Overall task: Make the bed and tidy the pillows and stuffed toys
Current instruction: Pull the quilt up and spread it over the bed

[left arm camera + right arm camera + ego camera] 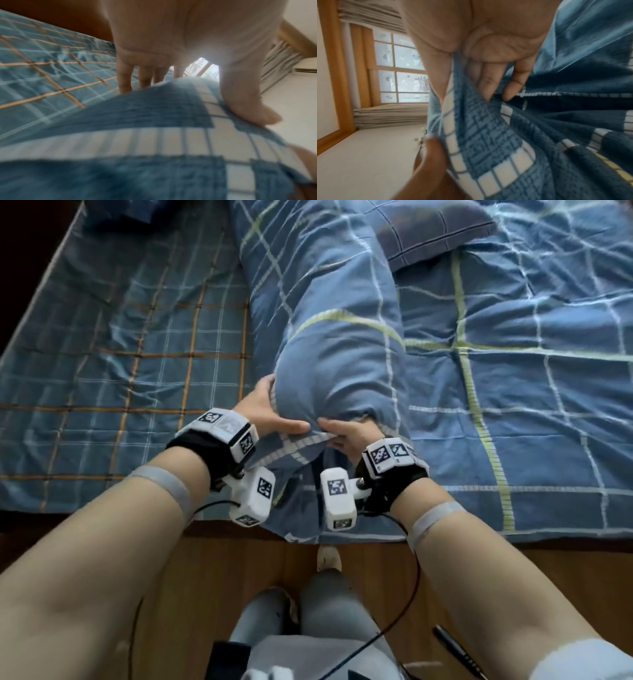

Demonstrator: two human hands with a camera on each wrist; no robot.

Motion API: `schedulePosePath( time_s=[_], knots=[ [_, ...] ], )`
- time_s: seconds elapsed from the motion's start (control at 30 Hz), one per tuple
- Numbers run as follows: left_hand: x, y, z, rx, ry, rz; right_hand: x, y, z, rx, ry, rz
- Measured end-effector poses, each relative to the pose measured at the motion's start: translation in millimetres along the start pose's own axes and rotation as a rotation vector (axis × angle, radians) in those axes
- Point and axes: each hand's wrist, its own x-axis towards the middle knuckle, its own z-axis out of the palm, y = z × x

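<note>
Looking down from the head view, both hands meet at the near end of a long bunched roll of blue checked quilt (337,364), which runs from the near edge of the bed away toward the far side. The left hand (265,409) cups the roll's left flank, thumb stretched along the near fold and fingers wrapped round the far side, out of sight. The right hand (346,434) has its fingers curled, pinching the quilt's white-banded edge just right of the left thumb. Left of the roll lies bare sheet (113,364) with orange and white grid lines; right of it the rest of the quilt spreads flat. A dark blue pillow (435,231) sits at the far right, partly on the quilt. Wooden floor (219,577) shows near the person's legs.

From the left wrist view (blurred), the left hand (171,44) reaches over the quilt (154,135): four fingers (125,81) go down behind the fold, slightly apart, and the thumb presses on the near top of the cloth at right. The sheet (42,75) lies to the left.

From the right wrist view, the right hand (488,40) clamps a gathered ridge of quilt (496,142) between thumb and curled fingers (517,82), the cloth fanning out toward the camera. A window (402,67) with a wooden frame stands on the left.
</note>
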Motion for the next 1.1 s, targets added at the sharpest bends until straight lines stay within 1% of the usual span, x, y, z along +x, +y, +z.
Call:
schedulePosePath(
  time_s=[0.07, 0.13, 0.17, 0.23, 0.3, 0.37, 0.43, 0.47, 0.53, 0.6, 0.67, 0.73, 0.77, 0.83, 0.87, 0.9, 0.93, 0.97, 1.03, 1.1],
  knots=[
    [7.9, 13.1, 3.6, 0.012, -0.062, -0.009, -7.6, -8.3, -1.2, -0.058, -0.038, -0.011],
    [12.7, 19.3, 8.8, 0.032, -0.148, -0.028, -12.5, -14.6, -6.0, -0.059, -0.023, -0.012],
    [15.3, 20.5, 12.4, 0.080, -0.158, -0.042, -11.7, -16.0, -8.9, -0.056, 0.001, -0.010],
    [23.0, 18.7, 20.8, 0.158, -0.112, -0.060, -6.9, -15.8, -12.7, -0.062, 0.084, 0.015],
    [30.2, 18.3, 25.1, 0.128, -0.075, -0.069, -0.1, -14.8, -14.7, -0.084, 0.136, 0.031],
    [35.4, 15.3, 20.8, 0.081, -0.074, -0.077, 5.3, -14.4, -14.3, -0.120, 0.141, 0.055],
    [37.8, 4.8, 8.9, 0.060, -0.089, -0.097, 15.6, -6.8, -14.3, -0.124, 0.139, 0.155],
    [36.5, -2.7, 2.4, 0.058, -0.092, -0.101, 18.9, -1.0, -12.3, -0.085, 0.134, 0.217],
    [29.3, -25.3, -18.0, 0.053, -0.082, -0.113, 28.8, 13.9, -0.7, -0.017, 0.167, 0.287],
    [24.0, -45.6, -31.2, 0.039, -0.081, -0.142, 31.7, 25.8, -1.5, -0.012, 0.272, 0.292],
    [12.8, -79.8, -56.8, 0.034, -0.069, -0.186, 36.1, 40.0, 4.7, -0.001, 0.405, 0.316],
    [0.5, -122.8, -83.6, 0.033, -0.039, -0.242, 43.6, 55.0, 9.0, 0.000, 0.439, 0.358],
    [-7.5, -143.5, -97.3, 0.031, -0.016, -0.273, 44.5, 57.1, 16.6, -0.019, 0.439, 0.338],
    [-23.9, -184.5, -121.6, 0.070, 0.013, -0.340, 45.0, 56.4, 51.1, -0.094, 0.471, 0.263],
    [-31.1, -204.1, -134.1, 0.122, 0.012, -0.348, 41.9, 53.7, 75.6, -0.164, 0.489, 0.201],
    [-40.2, -219.2, -146.0, 0.172, 0.000, -0.338, 41.4, 51.6, 103.5, -0.200, 0.486, 0.099],
    [-47.7, -230.9, -158.5, 0.165, -0.008, -0.338, 41.0, 51.7, 132.8, -0.244, 0.424, 0.027],
    [-55.9, -237.6, -170.8, 0.105, -0.012, -0.343, 43.5, 56.7, 162.3, -0.308, 0.335, -0.006],
    [-67.1, -242.0, -196.5, -0.152, -0.038, -0.347, 41.6, 65.9, 224.6, -0.439, 0.077, -0.058],
    [-73.0, -234.8, -223.8, -0.384, -0.094, -0.310, 44.1, 81.6, 275.1, -0.547, -0.166, -0.161]
  ],
)
